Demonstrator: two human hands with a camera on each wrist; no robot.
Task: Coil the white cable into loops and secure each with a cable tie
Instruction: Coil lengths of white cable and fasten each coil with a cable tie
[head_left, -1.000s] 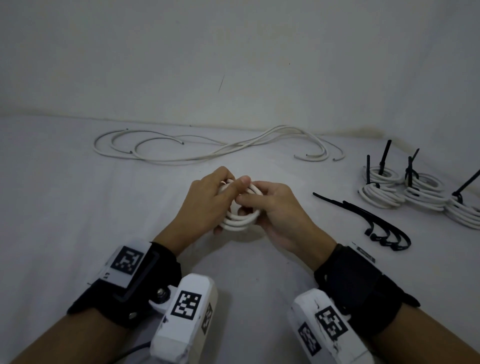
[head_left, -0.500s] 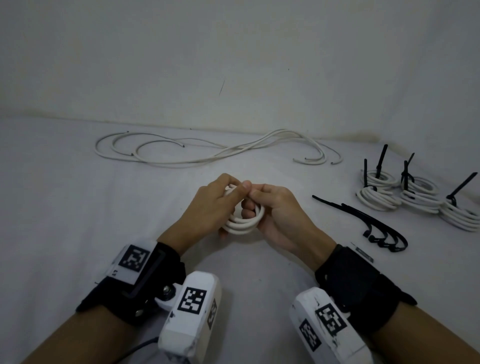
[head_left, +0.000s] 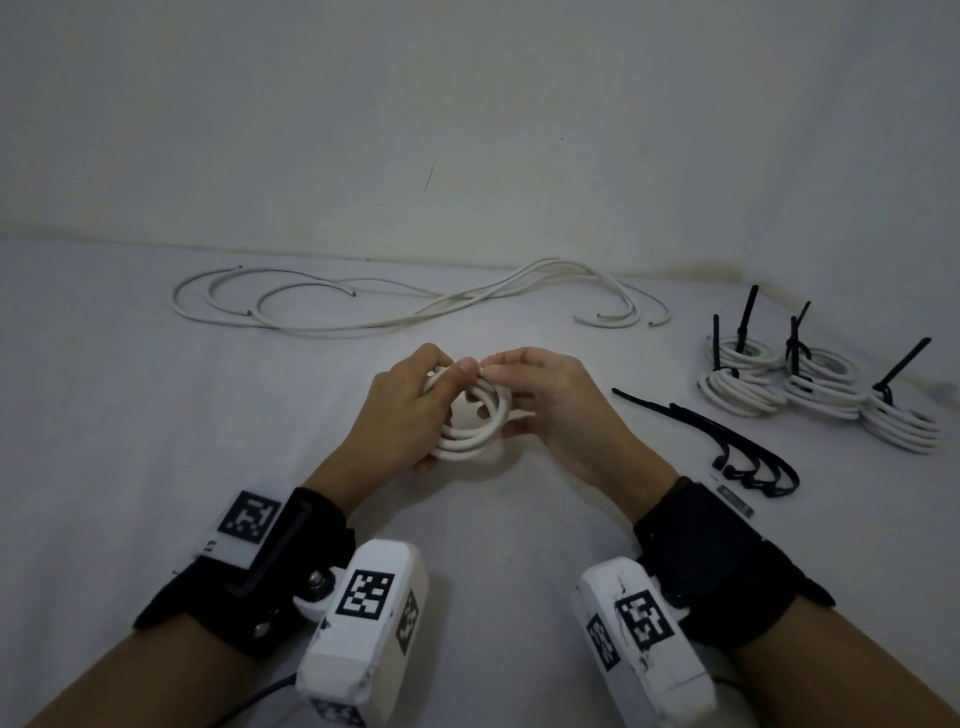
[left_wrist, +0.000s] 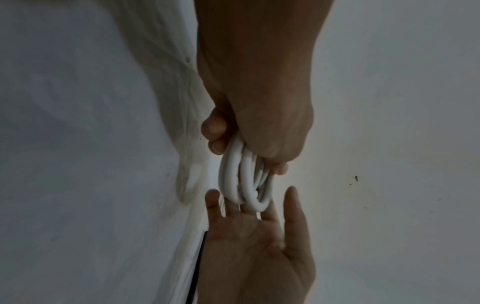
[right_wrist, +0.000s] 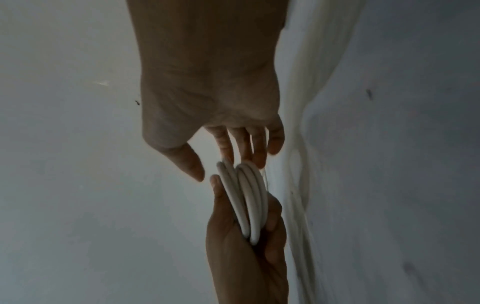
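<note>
Item: white cable coil (head_left: 470, 423), smooth round cord in several stacked loops. I see my left hand (head_left: 402, 415) gripping it; right hand (head_left: 558, 410) loose-fingered, touching its rim.

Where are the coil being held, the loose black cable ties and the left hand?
coil (head_left: 470, 441): head view, on its near white loops.
loose black cable ties (head_left: 727, 439): head view, mid-bundle on the straps.
left hand (head_left: 402, 410): head view, on the back of the hand.
</note>
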